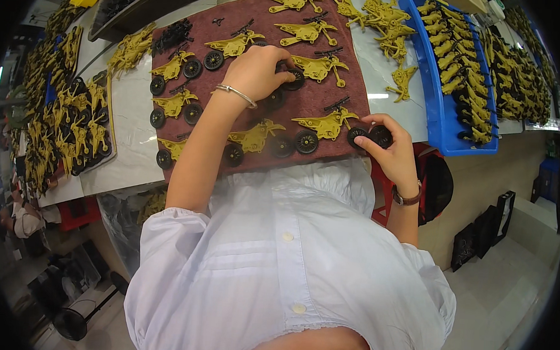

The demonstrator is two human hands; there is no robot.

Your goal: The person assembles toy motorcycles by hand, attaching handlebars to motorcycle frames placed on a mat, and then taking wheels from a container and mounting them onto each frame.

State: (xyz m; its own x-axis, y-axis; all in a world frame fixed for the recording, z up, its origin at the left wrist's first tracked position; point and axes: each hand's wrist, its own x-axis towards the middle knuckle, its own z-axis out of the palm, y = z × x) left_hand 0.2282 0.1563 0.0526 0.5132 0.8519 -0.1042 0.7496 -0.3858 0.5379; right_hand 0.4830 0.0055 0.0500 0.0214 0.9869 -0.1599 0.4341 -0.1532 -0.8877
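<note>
Head view: right hand [398, 151] holds black wheels [381, 136].

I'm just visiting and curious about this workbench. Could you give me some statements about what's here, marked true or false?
1. The left hand has a bracelet at its wrist. True.

2. The right hand is empty. False: a black wheel sits within its curled fingers.

3. The mat is bright green. False: it is reddish-brown.

4. Yellow toy-bike bodies lie on the mat. True.

5. The blue tray stands to the left of the mat. False: it stands to the right, and holds more yellow bodies.

6. A watch is worn on the right wrist. True.
</note>
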